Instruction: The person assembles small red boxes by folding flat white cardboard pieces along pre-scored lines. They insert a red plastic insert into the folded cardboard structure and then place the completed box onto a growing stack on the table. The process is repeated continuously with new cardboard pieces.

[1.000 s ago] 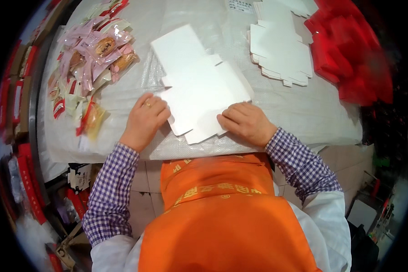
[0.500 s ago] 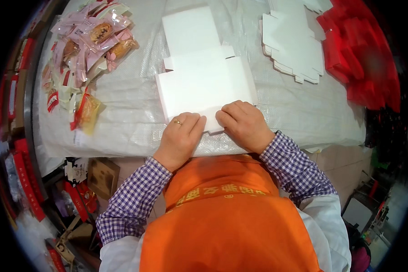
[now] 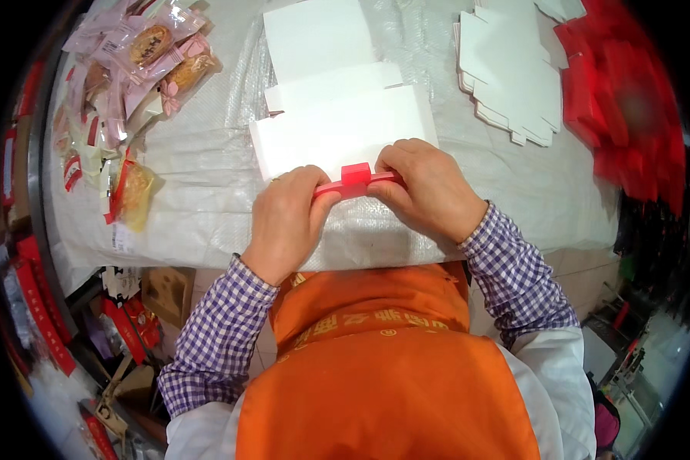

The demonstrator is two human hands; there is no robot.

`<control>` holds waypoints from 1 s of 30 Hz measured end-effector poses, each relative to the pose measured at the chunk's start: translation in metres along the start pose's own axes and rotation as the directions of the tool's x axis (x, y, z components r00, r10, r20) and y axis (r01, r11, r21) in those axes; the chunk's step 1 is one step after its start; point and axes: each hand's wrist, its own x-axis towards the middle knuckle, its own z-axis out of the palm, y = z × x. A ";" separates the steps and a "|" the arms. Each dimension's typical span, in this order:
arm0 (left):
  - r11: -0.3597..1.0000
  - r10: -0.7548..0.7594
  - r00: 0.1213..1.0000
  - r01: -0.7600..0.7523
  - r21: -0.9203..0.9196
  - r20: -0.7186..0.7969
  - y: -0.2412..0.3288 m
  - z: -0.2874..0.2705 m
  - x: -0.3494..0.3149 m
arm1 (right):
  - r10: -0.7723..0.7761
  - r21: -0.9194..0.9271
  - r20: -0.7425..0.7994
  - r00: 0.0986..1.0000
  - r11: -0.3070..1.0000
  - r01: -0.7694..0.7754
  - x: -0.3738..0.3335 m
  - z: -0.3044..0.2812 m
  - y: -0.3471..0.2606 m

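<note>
In front of me lies a partly folded carton (image 3: 345,130), white inside, its long back panel stretching away across the table. Its near flap (image 3: 353,189) is bent up so that the red outer face and a small red tab show. My left hand (image 3: 287,221) pinches the left end of this flap between thumb and fingers. At the flap's right end, my right hand (image 3: 431,186) grips in the same way. Both sets of fingertips partly cover the flap's ends.
Individually wrapped pastries (image 3: 152,46) are heaped at the far left. Flat white carton blanks (image 3: 510,69) lie stacked at the far right, beside a pile of red cartons (image 3: 613,92). A whitish woven plastic sheet (image 3: 199,192) covers the table, whose near edge runs just before my apron.
The carton's near flap has been turned upward, bringing its red outer side into view. My hands have shifted from pressing on the white edge to pinching the flap's ends.
</note>
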 end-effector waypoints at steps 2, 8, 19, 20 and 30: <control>0.999 -0.031 0.999 0.030 0.018 0.042 0.000 -0.002 0.004 | -0.015 -0.075 -0.037 0.999 0.997 0.012 0.001 0.001 0.002; 0.994 -0.057 0.998 0.053 0.099 0.035 -0.003 -0.006 0.015 | 0.025 -0.107 -0.074 0.997 0.994 -0.033 0.007 0.002 0.011; 0.963 -0.065 0.987 0.023 0.270 0.150 -0.008 -0.017 0.040 | -0.018 -0.292 -0.062 0.998 0.956 0.000 0.026 -0.002 0.015; 0.960 -0.065 0.986 0.019 0.279 0.154 -0.008 -0.018 0.041 | 0.003 -0.316 -0.022 1.000 0.949 -0.010 0.028 -0.004 0.014; 0.930 -0.054 0.986 -0.007 0.368 0.155 -0.024 -0.012 0.041 | 0.010 -0.368 0.019 1.000 0.930 -0.002 0.036 -0.003 0.013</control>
